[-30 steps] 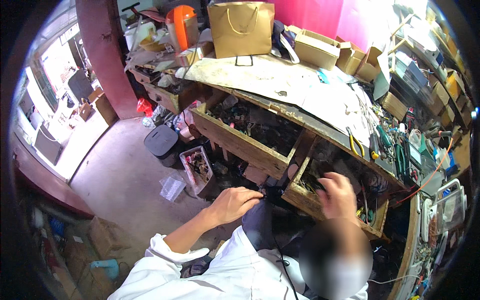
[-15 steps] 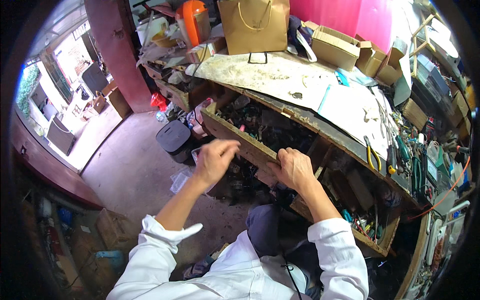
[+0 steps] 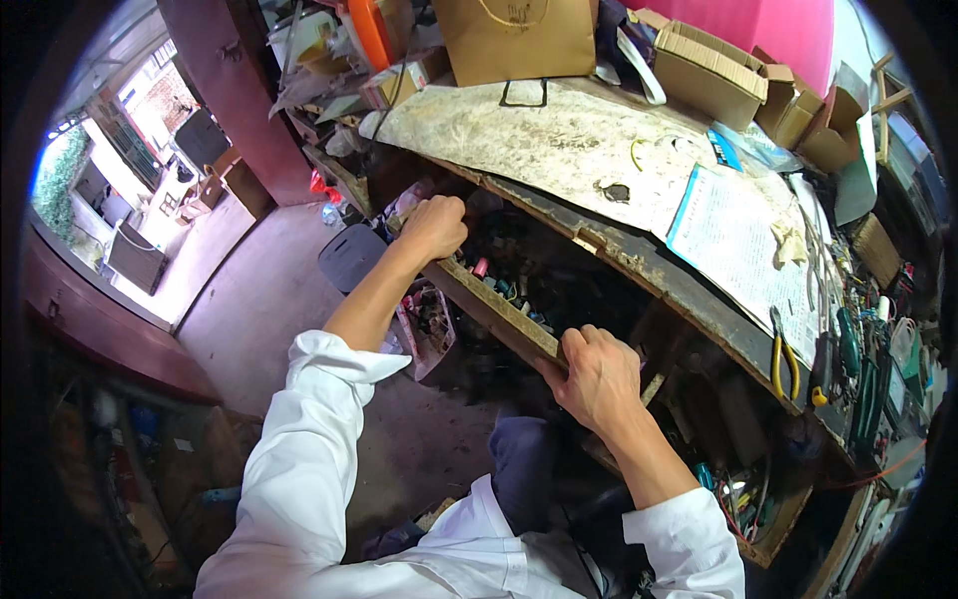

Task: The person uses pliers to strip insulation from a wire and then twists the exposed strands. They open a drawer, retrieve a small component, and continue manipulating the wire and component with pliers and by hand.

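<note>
Two bare hands, both on one wide drawer (image 3: 502, 309); using it as landmark. It's pulled partly out under the bench top, small mixed parts (image 3: 509, 285) inside, count not readable. Left hand (image 3: 433, 228): fingers together, curled over the front panel's left end. Right hand (image 3: 601, 377): fingers close together, clamped over the panel's right end; pads of both hidden. Two more drawers: one left of it (image 3: 341, 178), one right (image 3: 770, 524) with tools in. Above it on the bench top (image 3: 559, 140): one paper bag (image 3: 514, 45), three open cardboard boxes (image 3: 709, 75). Up and right of it: one yellow-handled pliers (image 3: 785, 364), one blue-edged sheet (image 3: 743, 250). Left of it: one grey lidded bin (image 3: 351, 258); below its front, one litter-filled box (image 3: 439, 361).
</note>
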A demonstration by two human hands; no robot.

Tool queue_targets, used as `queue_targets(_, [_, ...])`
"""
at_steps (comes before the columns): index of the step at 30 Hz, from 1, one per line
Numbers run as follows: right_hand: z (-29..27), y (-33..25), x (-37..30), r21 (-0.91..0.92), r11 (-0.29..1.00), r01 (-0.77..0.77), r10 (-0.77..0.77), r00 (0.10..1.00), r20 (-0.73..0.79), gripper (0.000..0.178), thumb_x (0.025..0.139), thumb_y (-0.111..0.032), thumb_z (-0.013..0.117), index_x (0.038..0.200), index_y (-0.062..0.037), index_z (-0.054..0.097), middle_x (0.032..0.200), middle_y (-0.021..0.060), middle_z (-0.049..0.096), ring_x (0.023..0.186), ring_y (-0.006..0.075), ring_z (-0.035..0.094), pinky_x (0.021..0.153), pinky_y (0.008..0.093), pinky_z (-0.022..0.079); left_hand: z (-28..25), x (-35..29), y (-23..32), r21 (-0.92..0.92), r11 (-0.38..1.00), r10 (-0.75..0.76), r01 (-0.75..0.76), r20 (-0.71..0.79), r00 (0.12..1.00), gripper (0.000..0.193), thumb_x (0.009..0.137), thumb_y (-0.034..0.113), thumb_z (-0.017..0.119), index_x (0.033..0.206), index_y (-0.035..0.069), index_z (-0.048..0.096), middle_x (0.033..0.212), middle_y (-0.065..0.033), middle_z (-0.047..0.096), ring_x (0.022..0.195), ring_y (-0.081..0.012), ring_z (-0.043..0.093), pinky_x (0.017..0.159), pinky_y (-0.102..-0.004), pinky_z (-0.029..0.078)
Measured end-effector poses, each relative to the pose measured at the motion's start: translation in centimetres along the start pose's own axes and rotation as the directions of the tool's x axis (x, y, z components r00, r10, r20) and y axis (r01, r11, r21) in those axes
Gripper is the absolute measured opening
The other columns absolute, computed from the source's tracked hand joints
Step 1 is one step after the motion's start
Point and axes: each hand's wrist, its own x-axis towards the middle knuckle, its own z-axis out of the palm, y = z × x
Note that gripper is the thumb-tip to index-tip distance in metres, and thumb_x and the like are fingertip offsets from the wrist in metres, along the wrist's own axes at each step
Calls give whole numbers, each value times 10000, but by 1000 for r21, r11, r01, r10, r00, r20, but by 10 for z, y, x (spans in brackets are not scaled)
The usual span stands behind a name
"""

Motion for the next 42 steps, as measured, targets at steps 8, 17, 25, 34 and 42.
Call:
queue_targets(8, [-7, -3, 3, 40, 999, -15, 13, 998, 57, 297, 788, -248, 833, 810, -37, 625, 807, 125, 614, 773, 317, 654, 663, 433, 541, 12, 5, -10, 12, 999, 33, -34, 42, 999, 269, 781, 153, 578, 778, -70, 730, 905, -337, 712, 898, -495, 713, 829, -548, 570])
queue_targets(17, [-6, -3, 4, 47, 999, -23, 21, 999, 49, 275, 803, -243, 816, 837, -29, 647, 823, 128, 624, 781, 312, 661, 676, 437, 549, -2, -2, 4, 191, 981, 24, -35, 62, 998, 252, 768, 131, 581, 776, -61, 745, 882, -324, 715, 891, -490, 708, 840, -542, 537])
queue_targets(25, [-3, 0, 2, 73, 997, -14, 12, 1000, 27, 271, 787, -234, 821, 834, -30, 648, 827, 133, 630, 773, 315, 659, 677, 438, 550, 0, 0, 3, 160, 985, 50, -61, 69, 996, 284, 801, 164, 595, 790, -77, 745, 884, -317, 715, 911, -464, 706, 874, -533, 522])
queue_targets(34, [-1, 1, 0, 99, 995, -21, 19, 1000, 23, 281, 789, -258, 814, 849, -27, 666, 845, 147, 655, 795, 323, 678, 701, 439, 562, 4, -10, 2, -80, 995, 41, -60, -225, 974, 330, 834, 315, 698, 798, -3, 775, 796, -236, 721, 775, -440, 692, 710, -482, 529])
queue_targets(42, [0, 5, 0, 125, 992, -16, 18, 1000, -12, 271, 799, -256, 803, 848, -20, 680, 858, 158, 676, 805, 335, 692, 730, 447, 570, -35, -45, 70, -62, 996, -36, 56, 294, 955, 671, 647, 643, 870, 858, 11, 785, 838, -238, 743, 876, -423, 727, 785, -449, 581])
